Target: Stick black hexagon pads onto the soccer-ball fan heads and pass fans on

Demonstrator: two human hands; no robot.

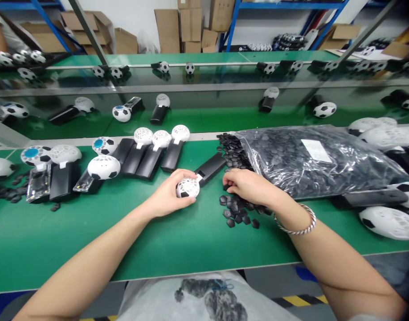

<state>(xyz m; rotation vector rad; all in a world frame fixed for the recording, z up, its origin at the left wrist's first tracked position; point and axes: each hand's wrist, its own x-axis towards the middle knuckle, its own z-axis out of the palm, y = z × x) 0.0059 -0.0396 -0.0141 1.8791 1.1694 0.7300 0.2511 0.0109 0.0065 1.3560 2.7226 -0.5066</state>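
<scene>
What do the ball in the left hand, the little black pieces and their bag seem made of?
Ball in the left hand: probably hard plastic, satin, given its smooth white openwork shell. Black pieces: fairly matte, perhaps plastic or rubber; flat, alike pentagons. Bag: thin, glossy plastic film, judging by its shiny wrinkles and see-through sides.

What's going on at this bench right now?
A person's left hand holds a black-handled device by its white ball-shaped head. The right hand is at loose black pentagon pieces beside a clear bag of them; whether it grips one is hard to tell. More ball-headed devices lie to the left on the green table.
</scene>
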